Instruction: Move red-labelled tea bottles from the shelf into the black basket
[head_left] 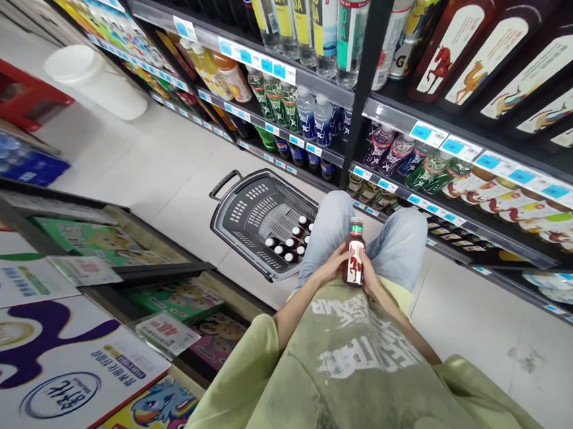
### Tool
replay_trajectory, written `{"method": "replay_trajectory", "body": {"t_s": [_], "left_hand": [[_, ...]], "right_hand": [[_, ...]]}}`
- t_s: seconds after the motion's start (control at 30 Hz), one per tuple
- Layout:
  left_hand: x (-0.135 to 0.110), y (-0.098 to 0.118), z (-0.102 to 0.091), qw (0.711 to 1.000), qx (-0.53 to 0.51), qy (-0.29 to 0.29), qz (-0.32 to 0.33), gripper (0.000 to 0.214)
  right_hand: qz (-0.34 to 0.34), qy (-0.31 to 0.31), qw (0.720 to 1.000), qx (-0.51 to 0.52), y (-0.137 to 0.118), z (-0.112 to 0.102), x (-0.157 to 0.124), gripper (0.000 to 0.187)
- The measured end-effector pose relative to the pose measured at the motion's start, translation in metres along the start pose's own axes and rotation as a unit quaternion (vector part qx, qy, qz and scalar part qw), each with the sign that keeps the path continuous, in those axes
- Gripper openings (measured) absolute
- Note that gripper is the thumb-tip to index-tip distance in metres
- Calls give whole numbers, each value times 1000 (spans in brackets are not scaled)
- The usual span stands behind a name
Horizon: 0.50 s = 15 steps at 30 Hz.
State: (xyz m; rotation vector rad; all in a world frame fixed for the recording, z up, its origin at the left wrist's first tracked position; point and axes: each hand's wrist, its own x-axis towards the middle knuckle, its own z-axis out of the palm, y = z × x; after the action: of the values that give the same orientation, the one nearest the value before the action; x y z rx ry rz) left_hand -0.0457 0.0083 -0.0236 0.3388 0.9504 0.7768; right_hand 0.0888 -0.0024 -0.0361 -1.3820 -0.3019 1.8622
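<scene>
1. The dark red-brown bottle [354,255], with a green-banded neck and a white label bearing a red figure, is in both hands above the person's lap, its cap pointing away from the body; whether it rests on the lap cannot be told.
2. The left hand [337,263] grips the bottle's left side, its fingers curled in against the label.
3. The right hand [368,273] lies against the other side, its fingers closed around the bottle and partly hidden.
4. Just beyond the hands are the bent knees in light blue trousers [404,231]; nearer the camera is a green T-shirt [299,372] with white lettering.
5. Beside the left knee, a dark grey basket [274,219] stands on the pale tiled floor [178,163], holding a cluster of white-capped dark bottles [289,244].
6. Ahead and to the right run drink shelves [500,151] edged with blue-and-white price tags; large dark bottles [452,49] with white labels stand at upper right, and soda bottles [300,15] farther left.
7. On the left, a display rack [172,272] carries colourful boxes [76,376].
8. Farther off, a white bucket-like container [73,64] stands near a red crate [13,84].
</scene>
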Motion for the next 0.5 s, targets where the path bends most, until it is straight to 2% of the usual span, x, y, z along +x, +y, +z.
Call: {"method": "replay_trajectory", "body": {"t_s": [0.1, 0.27, 0.4, 0.5], "left_hand": [[2, -3, -1, 1000, -11, -9, 12, 85], [-2, -3, -1, 999, 12, -6, 49, 83], [-13, 12, 1, 984, 71, 12, 163, 67], [-20, 34, 1, 963, 70, 57, 254, 59]], "right_hand": [[-22, -10, 1000, 1, -1, 1, 0, 57], [-20, -26, 999, -16, 1, -2, -1, 57], [-59, -54, 996, -45, 2, -2, -7, 52], [-46, -108, 990, -73, -4, 4, -16, 57]]}}
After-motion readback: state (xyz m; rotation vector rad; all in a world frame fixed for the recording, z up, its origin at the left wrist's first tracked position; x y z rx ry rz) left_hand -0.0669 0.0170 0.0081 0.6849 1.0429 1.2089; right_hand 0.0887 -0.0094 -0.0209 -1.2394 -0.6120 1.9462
